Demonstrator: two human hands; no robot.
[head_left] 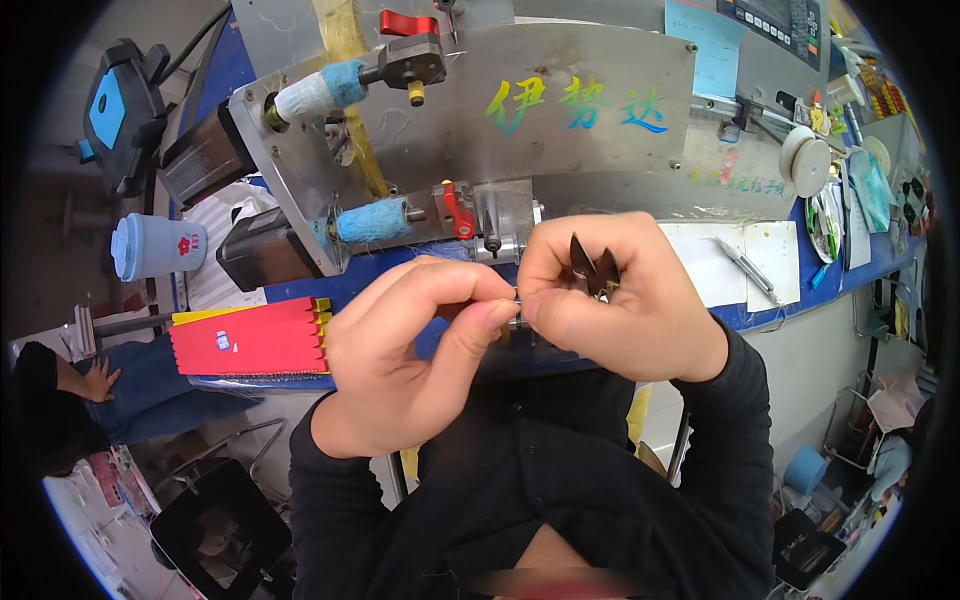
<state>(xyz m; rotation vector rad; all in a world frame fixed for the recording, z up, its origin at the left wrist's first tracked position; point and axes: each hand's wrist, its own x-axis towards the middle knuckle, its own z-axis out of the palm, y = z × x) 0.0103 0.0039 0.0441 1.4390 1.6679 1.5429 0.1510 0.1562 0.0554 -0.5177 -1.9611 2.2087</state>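
Observation:
My left hand [405,350] is closed, thumb and index finger pinched together at the front of my body. What it pinches is too small to name. My right hand [630,300] meets it fingertip to fingertip, also pinching. Tucked in the curled fingers of that right hand are small scissors [592,270], their dark pointed blades sticking up and apart. Just beyond the hands stands a metal winding machine [600,120]. Its lower roller, wrapped in blue cloth [372,221], and a red lever [458,210] sit close past my left fingers.
On the left of the blue table are a light blue lidded cup [160,247] and red boards [250,340] over yellow ones. At right, a utility knife [748,268] lies on white paper [700,250], and white spools [806,162] stand behind. Another person's hand [98,380] rests far left.

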